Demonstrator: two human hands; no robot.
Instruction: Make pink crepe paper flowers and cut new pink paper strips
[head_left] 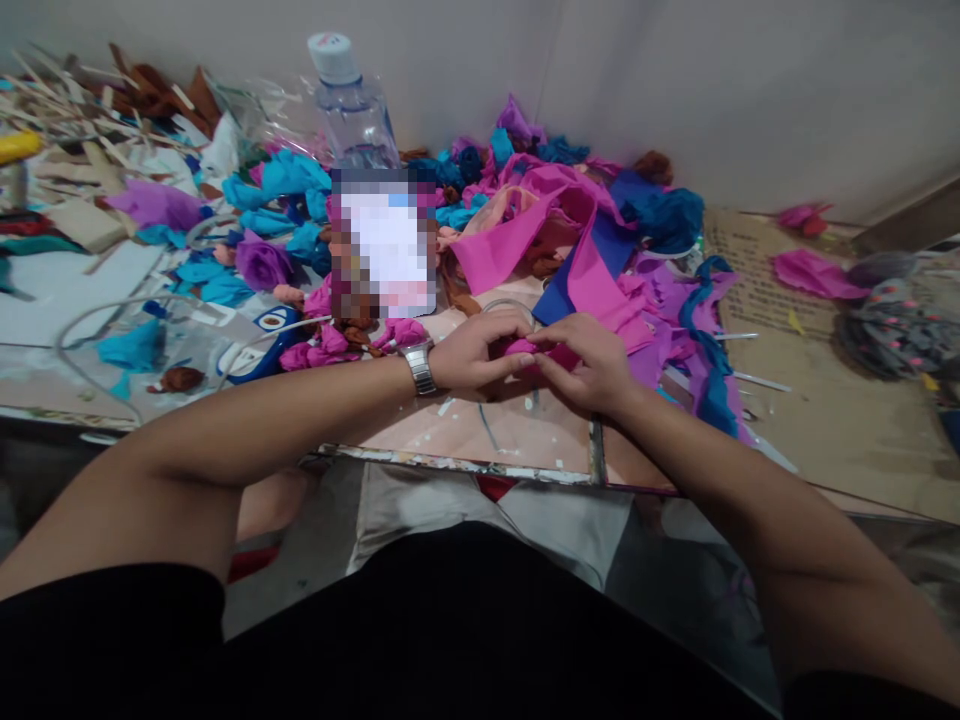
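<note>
My left hand (pixel 474 352), with a metal watch on its wrist, is closed on a small piece of bright pink crepe paper (pixel 520 346). My right hand (pixel 589 362) pinches the same piece from the other side, the fingertips of both hands almost meeting. Most of the piece is hidden by the fingers. Just beyond the hands lie long pink paper strips (pixel 499 245) and a dark blue strip (pixel 600 248). Rolled magenta paper flowers (pixel 322 345) rest beside my left wrist, and purple ruffled paper (pixel 675 310) lies past my right hand.
A capped plastic bottle (pixel 356 110) stands behind a blurred-out phone-like screen (pixel 390 245). Blue paper flowers (pixel 281 180) and thin wooden sticks (pixel 56 100) crowd the left. Cardboard (pixel 780 390) covers the right side. The table edge (pixel 465 462) runs close to my body.
</note>
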